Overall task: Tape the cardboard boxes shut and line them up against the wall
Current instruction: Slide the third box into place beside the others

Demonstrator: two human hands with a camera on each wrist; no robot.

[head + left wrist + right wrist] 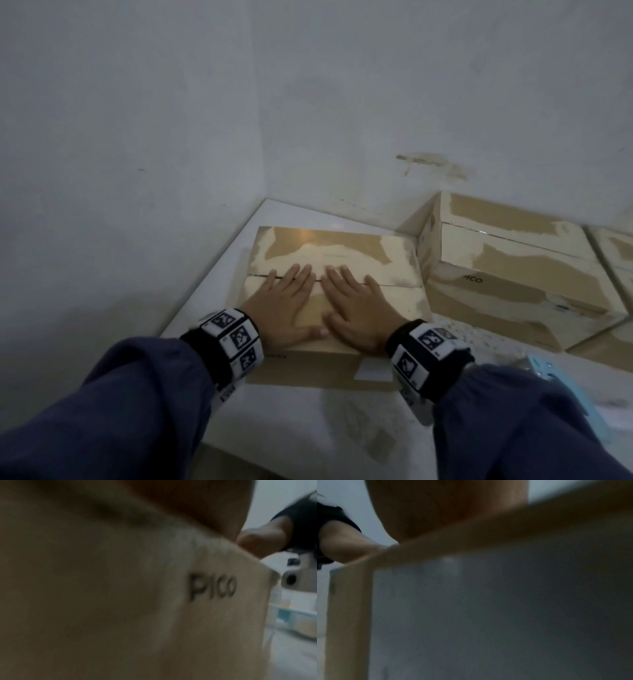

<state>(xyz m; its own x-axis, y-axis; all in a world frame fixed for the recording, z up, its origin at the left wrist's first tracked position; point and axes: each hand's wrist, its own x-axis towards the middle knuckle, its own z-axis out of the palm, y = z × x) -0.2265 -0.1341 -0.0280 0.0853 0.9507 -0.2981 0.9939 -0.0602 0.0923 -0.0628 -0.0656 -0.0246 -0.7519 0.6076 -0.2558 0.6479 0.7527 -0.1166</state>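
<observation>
A flat cardboard box (373, 250) lies on the white table (308, 418) in the corner, its two top flaps meeting in a seam across the middle. My left hand (284, 301) and right hand (356, 301) lie side by side, fingers straight, flat on the near flap with fingertips at the seam. The left wrist view is filled by the box's front face (171, 601) printed PICO, with the right hand's thumb (264, 540) at its top edge. In the right wrist view a white label (488, 615) on the box front fills the frame.
A second cardboard box (507, 274) sits to the right against the back wall (411, 102), and the edge of a third (616, 253) shows beyond it. A light blue object (555, 380) lies by my right wrist. The side wall (120, 171) bounds the table's left.
</observation>
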